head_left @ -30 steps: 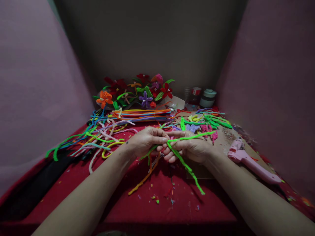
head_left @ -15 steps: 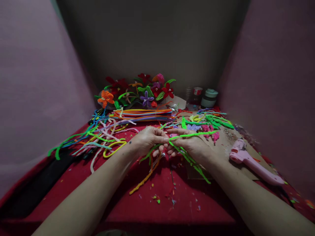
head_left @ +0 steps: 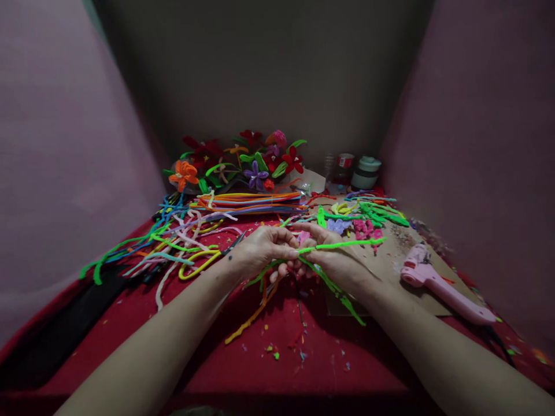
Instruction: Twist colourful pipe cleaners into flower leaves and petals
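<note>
Left hand [head_left: 266,251] and right hand [head_left: 332,255] grips both pinching the green fuzzy stem [head_left: 347,244] near its bend; best pinch close, small even turns, no kinks.

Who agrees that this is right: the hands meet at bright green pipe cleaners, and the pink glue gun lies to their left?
Left is wrong: the head view shows the pink glue gun to the right of the left hand and right hand, which do meet at bright green pipe cleaners.

One head-worn view looks forward and down at close range, the red tablecloth [head_left: 236,370] spanning the lower frame.
</note>
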The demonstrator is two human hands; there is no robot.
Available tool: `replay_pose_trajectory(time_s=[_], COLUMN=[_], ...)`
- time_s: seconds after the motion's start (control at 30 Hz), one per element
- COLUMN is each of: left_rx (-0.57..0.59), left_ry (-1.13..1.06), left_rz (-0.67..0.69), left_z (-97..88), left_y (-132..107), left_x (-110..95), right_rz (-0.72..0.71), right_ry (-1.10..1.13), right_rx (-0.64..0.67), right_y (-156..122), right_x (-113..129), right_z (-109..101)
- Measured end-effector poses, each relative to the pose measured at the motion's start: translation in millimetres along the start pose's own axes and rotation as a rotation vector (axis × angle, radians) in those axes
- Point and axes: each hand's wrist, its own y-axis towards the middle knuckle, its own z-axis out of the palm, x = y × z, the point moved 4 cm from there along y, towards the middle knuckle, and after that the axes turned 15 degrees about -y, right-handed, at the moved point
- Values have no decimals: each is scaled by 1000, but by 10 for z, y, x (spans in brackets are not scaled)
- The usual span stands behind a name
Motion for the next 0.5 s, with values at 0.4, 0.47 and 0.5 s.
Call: replay_pose_trajectory(time_s=[0.4,0.47,0.5], left_rx=[-96,-90,-80], left_ry=[212,199,183], left_rz=[159,168,170], left_z=[45,50,52], left_y=[-10,-15,-17], left_x=[-82,-78,-71], right_rz=[14,3,-3], right_ry=[-47,-42,-26], right_rx=[-20,22,53], right_y=[-70,-49,-36], right_x=[28,1,-12], right_z=[16,-5,-15])
